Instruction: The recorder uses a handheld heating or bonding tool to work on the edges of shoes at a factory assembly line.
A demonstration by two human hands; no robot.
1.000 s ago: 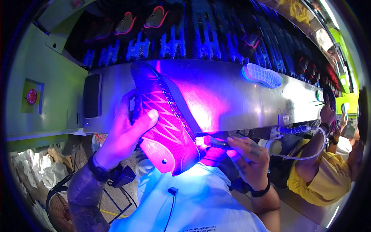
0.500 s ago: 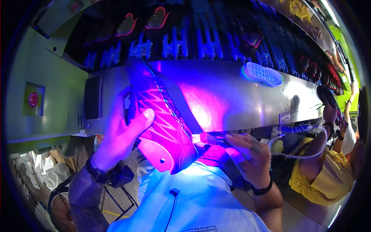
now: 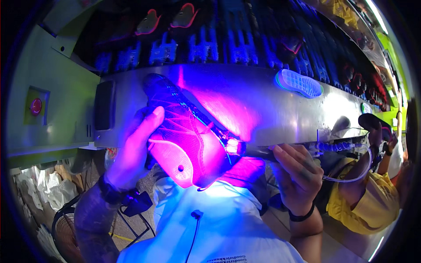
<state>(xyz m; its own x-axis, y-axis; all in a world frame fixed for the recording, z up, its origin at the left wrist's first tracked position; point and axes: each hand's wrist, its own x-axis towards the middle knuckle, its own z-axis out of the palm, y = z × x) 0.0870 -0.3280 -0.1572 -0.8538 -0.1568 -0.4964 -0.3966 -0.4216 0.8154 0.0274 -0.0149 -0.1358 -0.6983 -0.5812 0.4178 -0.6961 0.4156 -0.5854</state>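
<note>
A shoe upper [image 3: 175, 131], glowing pink and purple under violet light, is tilted in front of me with its heel toward my body. My left hand [image 3: 133, 151] is closed around its left side, thumb lying over the top. In my right hand [image 3: 300, 175] is a brush [image 3: 261, 151] with a dark handle, pinched between thumb and fingers. Its bright bristles touch the lower right edge of the upper. My left fingers are mostly hidden beneath the shoe.
A metal ledge [image 3: 210, 79] runs across, with a pale shoe sole [image 3: 302, 84] lying on it. Behind it, a dark rack [image 3: 237, 46] carries several shoes. A clear coiled tube [image 3: 337, 147] hangs right, beside a person in yellow [image 3: 362, 201]. A red button [image 3: 36, 106] is on the left panel.
My right hand has moved right, showing more of the brush handle, with the bristles still at the shoe's edge. The upper has turned slightly, and my left thumb has shifted up and left.
</note>
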